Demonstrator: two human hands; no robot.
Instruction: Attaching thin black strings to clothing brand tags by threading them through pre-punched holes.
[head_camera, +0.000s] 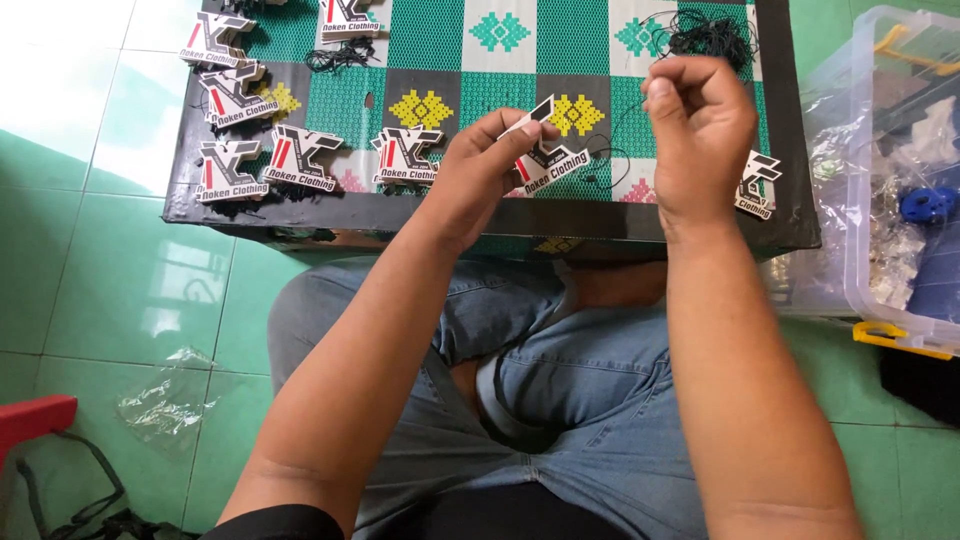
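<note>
My left hand (480, 165) pinches a small white, black and red shaped cardboard tag (530, 116) by its edge, above the low table (400, 215). My right hand (700, 130) is raised to the right, fingers curled around a thin black string (610, 150) that runs down toward another tag (550, 168) lying on the table. A further tag (757, 185) peeks out from behind my right hand. Several matching tags (300, 158) lie in rows on the table's left part.
The table has a green, grey and white patterned mat and a black rim. A pile of black strings (705, 35) lies at its far right. A clear plastic box (890, 170) with yellow latches stands right. A crumpled clear bag (165, 400) lies on the green tiled floor.
</note>
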